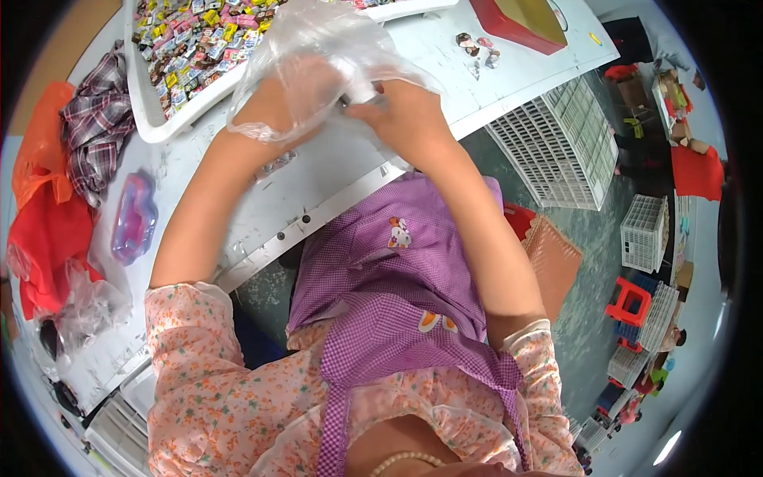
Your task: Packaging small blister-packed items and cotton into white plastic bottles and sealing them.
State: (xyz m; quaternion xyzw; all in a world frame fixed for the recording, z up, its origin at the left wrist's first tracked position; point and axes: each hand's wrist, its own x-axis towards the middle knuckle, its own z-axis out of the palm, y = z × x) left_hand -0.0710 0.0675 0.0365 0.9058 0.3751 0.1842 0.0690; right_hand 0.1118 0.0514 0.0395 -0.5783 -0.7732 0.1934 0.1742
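Observation:
A large clear plastic bag [326, 36] is bunched over the table's near edge, in front of the candy tray. My left hand [306, 83] is inside or under the bag, seen through the film, with its fingers blurred and partly hidden. On the bag's right side, my right hand [405, 115] is closed, thumb and fingers pinching gathered plastic. A whitish bunched part [359, 89] shows between the two hands; whether it is only folded film I cannot tell. Some small clear wrappers [276, 164] lie on the table beside my left forearm.
A white tray [147, 119] full of small wrapped candies stands at the far left. Farther right are a few loose candies [477, 49] and a red box [513, 24]. A purple case [133, 219], plaid cloth [99, 127] and red bags lie left. White crates [556, 143] stand right.

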